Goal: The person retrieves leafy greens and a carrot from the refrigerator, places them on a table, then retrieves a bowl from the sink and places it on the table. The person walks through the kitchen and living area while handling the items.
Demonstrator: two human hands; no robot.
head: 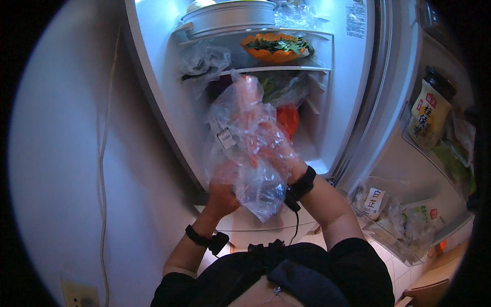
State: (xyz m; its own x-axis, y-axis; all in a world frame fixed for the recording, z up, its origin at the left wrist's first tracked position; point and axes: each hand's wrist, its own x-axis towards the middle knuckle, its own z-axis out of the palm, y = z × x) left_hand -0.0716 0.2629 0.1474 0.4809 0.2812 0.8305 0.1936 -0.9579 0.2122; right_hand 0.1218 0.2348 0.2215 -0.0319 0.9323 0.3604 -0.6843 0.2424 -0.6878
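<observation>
A crinkled clear plastic bag [264,188] spans both hands in front of the open fridge. Orange-pink produce, probably carrots [247,90], shows through the film at its far end. My left hand [224,178] grips the bag's near left side, its fingers partly behind the plastic. Film covers my right hand [272,144], which holds the bag further up, against the produce. Whether that hand is inside the bag or behind it, I cannot tell. A small white label [226,138] with print sits on the bag's left part.
Leafy greens fill an orange scalloped bowl [274,56] on the middle shelf [284,69]. Above stands a pale round pan [230,17]. Bagged vegetables and a red item [287,119] lie lower. The open door's racks hold a sauce jar [429,109] and bags [406,220]. A cord [101,172] hangs left.
</observation>
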